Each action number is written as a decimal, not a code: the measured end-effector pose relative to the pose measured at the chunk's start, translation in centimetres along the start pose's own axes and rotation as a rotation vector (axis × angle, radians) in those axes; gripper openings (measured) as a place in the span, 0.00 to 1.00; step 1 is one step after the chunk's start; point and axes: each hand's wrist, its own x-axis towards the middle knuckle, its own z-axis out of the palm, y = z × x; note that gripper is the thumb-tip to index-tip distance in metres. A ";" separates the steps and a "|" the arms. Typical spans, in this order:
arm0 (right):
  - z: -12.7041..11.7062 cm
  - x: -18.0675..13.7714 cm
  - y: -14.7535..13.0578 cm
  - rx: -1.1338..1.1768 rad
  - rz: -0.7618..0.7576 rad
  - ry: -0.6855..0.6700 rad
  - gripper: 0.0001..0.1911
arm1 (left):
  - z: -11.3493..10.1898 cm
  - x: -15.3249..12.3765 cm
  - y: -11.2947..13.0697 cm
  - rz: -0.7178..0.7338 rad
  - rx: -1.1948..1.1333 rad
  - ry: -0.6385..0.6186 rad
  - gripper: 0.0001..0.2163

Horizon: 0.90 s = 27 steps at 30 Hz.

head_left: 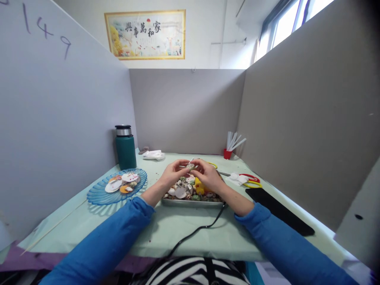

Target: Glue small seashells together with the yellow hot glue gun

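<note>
Left hand (pixel 172 173) and right hand (pixel 208 175) met above the metal tray (pixel 192 203) of mixed shells, each grip pinching the same small pale piece (pixel 190 166) from its own side; it was too small to tell what it was. The tray sat mid-way across the table (pixel 184 225), a black cable (pixel 192 232) ran from its near right corner toward the person, and a blue glass plate (pixel 97 198) with shells lay to its left, with a green thermos (pixel 126 150) behind the plate. A red cup (pixel 227 154) of white sticks stood back right, with scissors (pixel 252 181) and a black pad (pixel 279 209) right of the tray.
</note>
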 end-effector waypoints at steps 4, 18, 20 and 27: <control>0.0 0.0 0.0 -0.013 -0.022 0.021 0.13 | 0.0 0.0 -0.2 -0.013 -0.026 0.004 0.20; -0.1 -0.1 -0.2 -0.024 -0.024 -0.017 0.12 | -0.2 0.3 -0.5 -0.006 0.006 0.048 0.20; -0.1 -0.2 -0.1 -0.012 -0.025 -0.025 0.12 | -0.2 0.4 -0.7 0.007 0.026 0.048 0.20; -0.2 -0.2 -0.2 -0.021 -0.024 -0.019 0.12 | -0.3 0.4 -0.9 0.020 0.048 0.028 0.21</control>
